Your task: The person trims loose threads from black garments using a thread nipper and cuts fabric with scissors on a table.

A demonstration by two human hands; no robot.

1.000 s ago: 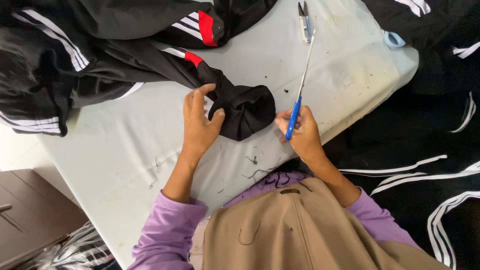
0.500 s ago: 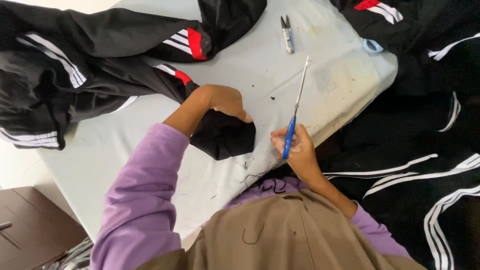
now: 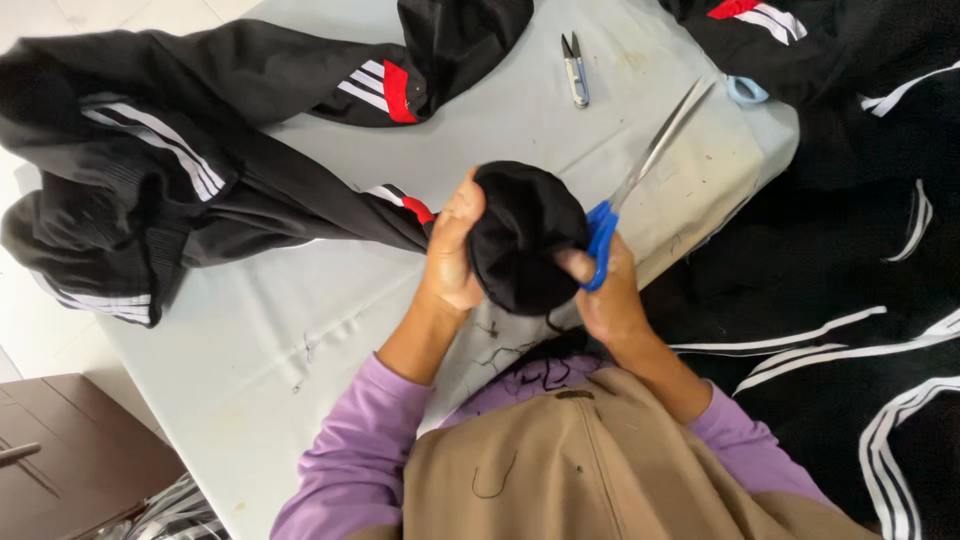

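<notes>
On the grey table (image 3: 300, 320), left hand (image 3: 452, 250) fingers clamp the black sleeve (image 3: 525, 235); right hand (image 3: 605, 295) fingers grip blue-handled scissors (image 3: 640, 175).

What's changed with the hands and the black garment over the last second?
The left hand took a grip on the black sleeve end and lifted it off the grey table, bunched toward the chest. The right hand closed in and now touches it too. The blue-handled scissors stayed in the right hand; the small snips stayed put.
</notes>
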